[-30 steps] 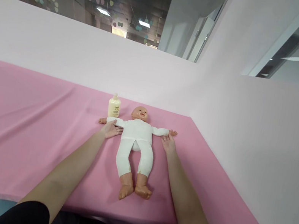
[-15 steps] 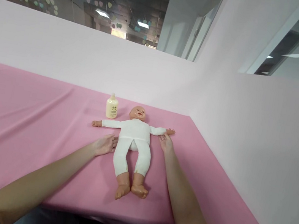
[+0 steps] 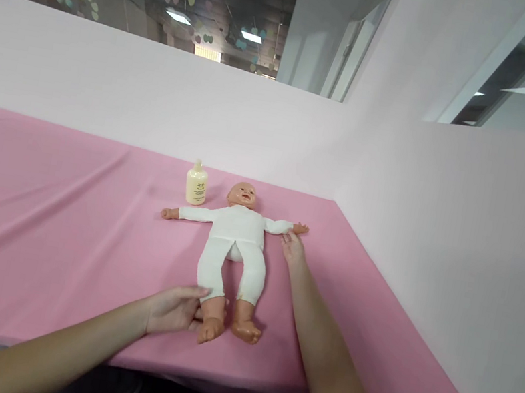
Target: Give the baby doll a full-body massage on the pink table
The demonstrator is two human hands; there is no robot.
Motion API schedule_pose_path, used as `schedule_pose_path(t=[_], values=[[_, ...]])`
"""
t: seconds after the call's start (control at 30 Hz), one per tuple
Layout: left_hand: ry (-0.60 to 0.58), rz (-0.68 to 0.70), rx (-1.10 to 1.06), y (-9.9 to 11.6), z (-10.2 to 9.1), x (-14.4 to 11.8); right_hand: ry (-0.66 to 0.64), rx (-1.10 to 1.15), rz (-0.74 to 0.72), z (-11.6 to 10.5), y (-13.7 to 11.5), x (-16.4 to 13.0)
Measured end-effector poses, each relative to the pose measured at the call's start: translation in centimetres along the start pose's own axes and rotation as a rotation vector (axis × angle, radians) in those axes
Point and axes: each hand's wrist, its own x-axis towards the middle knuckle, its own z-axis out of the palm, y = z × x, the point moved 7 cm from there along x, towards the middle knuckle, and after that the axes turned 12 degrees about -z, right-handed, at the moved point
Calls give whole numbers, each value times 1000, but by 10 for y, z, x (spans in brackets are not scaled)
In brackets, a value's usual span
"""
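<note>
**A:** What takes up most of the view?

**B:** A pink cloth-covered table (image 3: 59,222) that runs from the far left to the right, where it meets a pale pink wall (image 3: 441,221). A second pale wall stands along the table's far edge, with dark glass and ceiling lights above it.

**A:** And on the table?

**B:** A baby doll (image 3: 233,245) lies on its back toward the right part of the table, head at the far side, feet at the near side. It wears a white suit, with both arms spread out to left and right and bare feet close to the near edge.

**A:** Where are the hands relative to it?

**B:** The left hand (image 3: 174,308) is at the near end of the doll, just left of the doll's left-side foot (image 3: 210,329). Its fingers are loosely curled and reach the ankle and the hem of the white trouser leg; it touches there, but I cannot tell whether it grips. The right hand (image 3: 292,248) lies flat and open on the cloth at the far right of the doll, fingertips touching the white sleeve near the doll's small right-side hand (image 3: 301,228). It holds nothing.

**A:** Anything smaller?

**B:** A cream lotion bottle (image 3: 196,183) stands upright just left of the doll's head, well apart from both hands.
</note>
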Motion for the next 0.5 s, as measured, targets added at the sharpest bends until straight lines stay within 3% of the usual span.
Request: schedule_pose_path(t=[0.17, 0.33, 0.5], values=[[-43, -8, -8, -18, 11, -10, -7, -7, -24, 2, -2, -1], [85, -17, 26, -24, 7, -16, -4, -39, -50, 3, -5, -2], [225, 48, 109, -10, -7, -28, -14, -93, -102, 8, -9, -8]])
